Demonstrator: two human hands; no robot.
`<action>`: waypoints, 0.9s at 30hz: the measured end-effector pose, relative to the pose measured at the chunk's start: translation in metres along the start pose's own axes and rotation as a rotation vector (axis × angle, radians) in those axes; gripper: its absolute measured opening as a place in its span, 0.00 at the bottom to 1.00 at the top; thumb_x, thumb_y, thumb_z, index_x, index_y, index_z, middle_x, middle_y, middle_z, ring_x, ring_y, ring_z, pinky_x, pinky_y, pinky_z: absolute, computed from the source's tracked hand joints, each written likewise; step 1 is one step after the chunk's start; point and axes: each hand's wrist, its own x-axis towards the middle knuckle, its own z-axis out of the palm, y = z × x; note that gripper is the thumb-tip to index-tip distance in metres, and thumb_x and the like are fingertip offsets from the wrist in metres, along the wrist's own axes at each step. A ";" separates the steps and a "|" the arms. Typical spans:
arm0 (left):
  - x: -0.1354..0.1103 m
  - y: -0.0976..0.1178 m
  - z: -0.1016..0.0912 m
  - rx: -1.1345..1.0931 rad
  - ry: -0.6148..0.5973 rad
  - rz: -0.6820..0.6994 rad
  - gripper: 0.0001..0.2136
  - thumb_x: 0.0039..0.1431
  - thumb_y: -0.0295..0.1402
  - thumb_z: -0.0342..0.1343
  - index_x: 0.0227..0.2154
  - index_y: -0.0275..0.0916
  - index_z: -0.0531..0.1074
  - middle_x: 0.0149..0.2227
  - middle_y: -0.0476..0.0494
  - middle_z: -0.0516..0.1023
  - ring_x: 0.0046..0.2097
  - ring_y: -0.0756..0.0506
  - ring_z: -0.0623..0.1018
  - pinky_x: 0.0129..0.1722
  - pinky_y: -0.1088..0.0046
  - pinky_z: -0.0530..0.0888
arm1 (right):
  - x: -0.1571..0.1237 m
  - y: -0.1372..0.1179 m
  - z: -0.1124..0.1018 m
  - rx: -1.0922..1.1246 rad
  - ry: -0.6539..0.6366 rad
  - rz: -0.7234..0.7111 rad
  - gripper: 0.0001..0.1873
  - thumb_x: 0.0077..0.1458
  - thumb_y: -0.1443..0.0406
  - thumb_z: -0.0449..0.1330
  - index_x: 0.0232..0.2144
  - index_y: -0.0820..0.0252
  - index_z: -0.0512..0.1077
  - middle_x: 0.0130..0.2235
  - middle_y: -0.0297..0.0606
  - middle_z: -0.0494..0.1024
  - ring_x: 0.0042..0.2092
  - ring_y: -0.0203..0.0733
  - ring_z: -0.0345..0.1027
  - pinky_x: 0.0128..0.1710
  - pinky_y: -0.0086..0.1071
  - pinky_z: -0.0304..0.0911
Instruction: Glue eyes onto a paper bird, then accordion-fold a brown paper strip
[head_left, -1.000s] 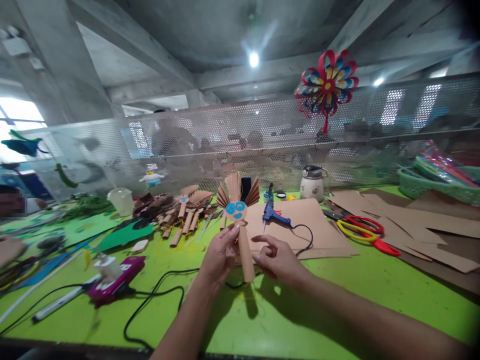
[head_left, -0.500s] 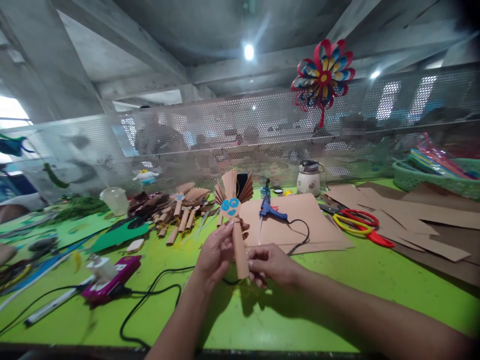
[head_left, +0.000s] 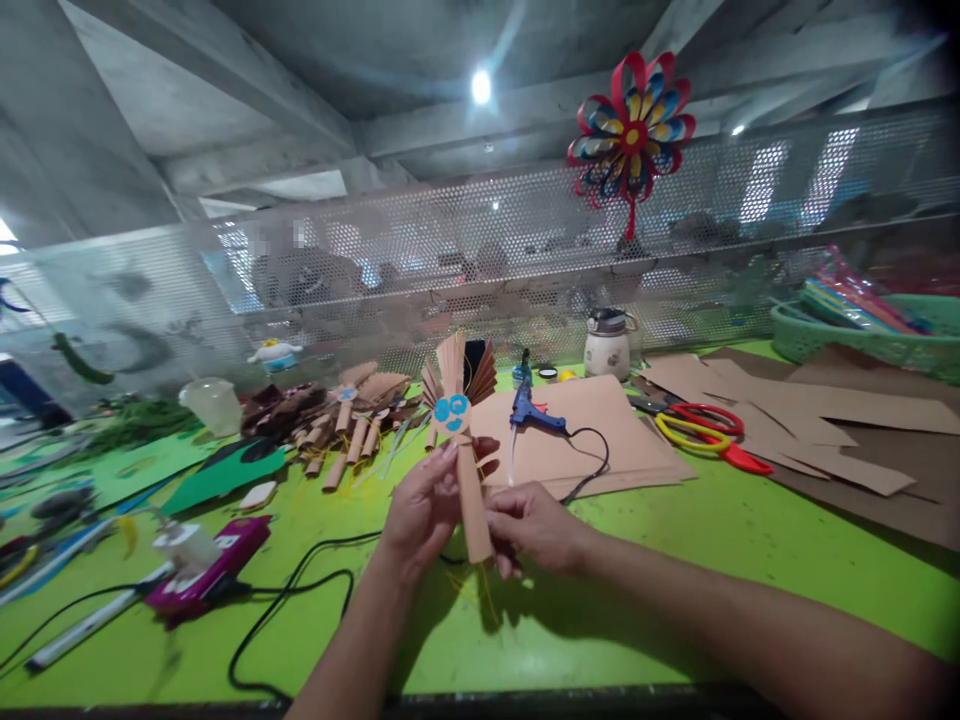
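A brown paper figure point(head_left: 471, 500) with a rolled tube body, a round head with blue markings and pleated fans stands tilted in front of me. My left hand point(head_left: 426, 505) is closed around the upper part of its tube. Fingers of my right hand point(head_left: 529, 525) are pinched at the tube's lower right side; what lies between them is hidden. Thin yellow strings point(head_left: 487, 598) hang below the tube's bottom end. Behind my hands, a blue glue gun point(head_left: 536, 412) rests on a stack of brown card sheets point(head_left: 592, 435).
Similar paper figures point(head_left: 352, 430) lie in a pile at left. A purple power strip point(head_left: 210, 575) and its black cable point(head_left: 281, 590) occupy the front left. Red and yellow scissors point(head_left: 701, 430), cut card strips point(head_left: 847, 440) and a green basket point(head_left: 847, 340) are at right. A perforated screen point(head_left: 420, 240) stands behind.
The view has turned slightly, moving the scene a little left. Both hands keep their places on the figure, the right fingers now closer against the lower tube.
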 end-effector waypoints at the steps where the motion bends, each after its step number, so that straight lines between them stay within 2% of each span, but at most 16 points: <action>1: -0.001 0.000 0.000 0.004 -0.013 0.005 0.10 0.55 0.33 0.56 0.37 0.33 0.74 0.42 0.36 0.78 0.45 0.41 0.76 0.49 0.62 0.71 | 0.001 0.003 0.001 -0.008 0.008 -0.013 0.26 0.47 0.46 0.59 0.21 0.66 0.70 0.16 0.31 0.68 0.16 0.28 0.60 0.17 0.23 0.56; 6: -0.003 0.000 0.002 -0.004 -0.027 0.039 0.09 0.54 0.32 0.59 0.37 0.34 0.71 0.35 0.39 0.78 0.39 0.46 0.77 0.43 0.69 0.74 | 0.003 0.020 0.006 -0.037 -0.014 0.053 0.24 0.42 0.50 0.65 0.22 0.70 0.73 0.18 0.37 0.70 0.17 0.32 0.63 0.17 0.27 0.58; 11: -0.004 -0.002 0.003 0.003 -0.017 0.072 0.10 0.53 0.33 0.60 0.37 0.34 0.70 0.33 0.41 0.77 0.35 0.48 0.77 0.36 0.73 0.75 | 0.000 0.028 0.007 -0.075 -0.026 0.146 0.21 0.42 0.55 0.66 0.24 0.72 0.75 0.19 0.38 0.71 0.17 0.29 0.61 0.19 0.26 0.57; 14: -0.005 -0.002 0.005 0.019 -0.010 0.091 0.11 0.53 0.34 0.60 0.37 0.34 0.69 0.32 0.41 0.76 0.33 0.48 0.77 0.33 0.74 0.74 | -0.002 0.030 0.006 -0.092 -0.065 0.148 0.21 0.45 0.54 0.64 0.28 0.72 0.76 0.18 0.36 0.70 0.16 0.27 0.58 0.17 0.24 0.54; 18: -0.004 0.000 0.007 0.025 0.016 0.095 0.12 0.52 0.35 0.61 0.36 0.33 0.69 0.32 0.40 0.77 0.32 0.47 0.77 0.32 0.74 0.75 | -0.005 0.032 0.007 -0.139 -0.137 0.138 0.22 0.50 0.52 0.60 0.28 0.70 0.75 0.16 0.32 0.67 0.15 0.26 0.53 0.16 0.24 0.50; 23: -0.001 0.007 0.000 0.018 0.076 0.117 0.11 0.51 0.34 0.62 0.33 0.32 0.70 0.30 0.40 0.77 0.33 0.45 0.79 0.32 0.74 0.75 | -0.003 0.030 0.004 -0.159 -0.020 0.134 0.27 0.51 0.46 0.54 0.24 0.68 0.71 0.17 0.35 0.67 0.17 0.31 0.58 0.18 0.26 0.56; 27: 0.004 0.010 -0.008 0.020 0.187 0.154 0.11 0.50 0.34 0.62 0.33 0.33 0.69 0.30 0.41 0.77 0.32 0.45 0.79 0.33 0.73 0.76 | -0.002 0.018 -0.009 -0.455 0.053 0.018 0.28 0.54 0.46 0.51 0.18 0.65 0.68 0.17 0.34 0.65 0.20 0.31 0.57 0.21 0.26 0.53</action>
